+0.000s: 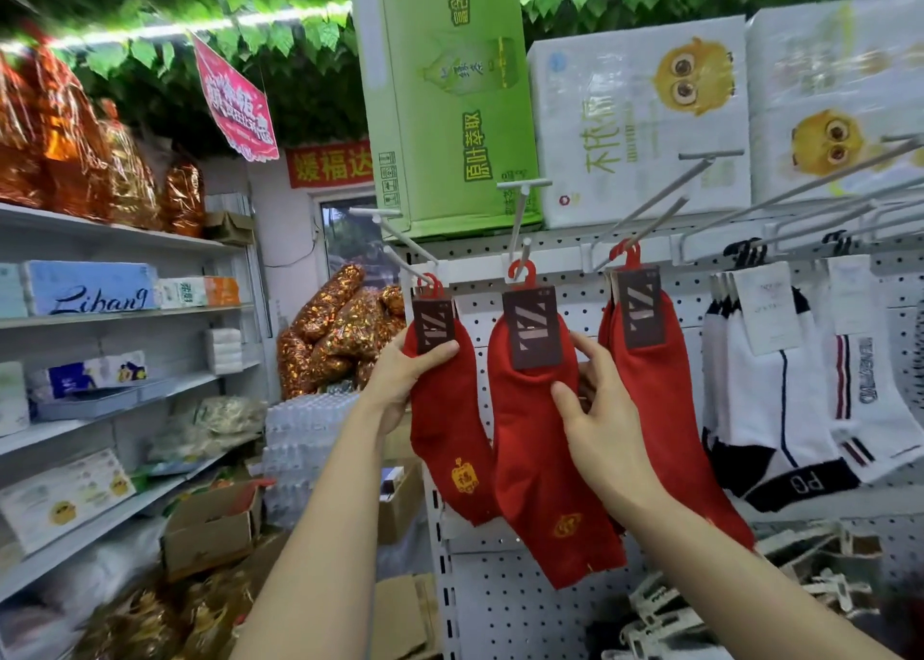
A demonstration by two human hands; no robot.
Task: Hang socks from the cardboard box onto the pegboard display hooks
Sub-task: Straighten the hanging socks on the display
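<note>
Left hand pinching the left red sock, right hand gripping the middle red sock, both on pegboard hooks.

Three pairs of red socks hang side by side on white hooks of the white pegboard. Each has a red plastic hanger and a dark brown card label. The left socks and middle socks show a gold emblem near the toe; the right socks hang partly hidden.
</note>
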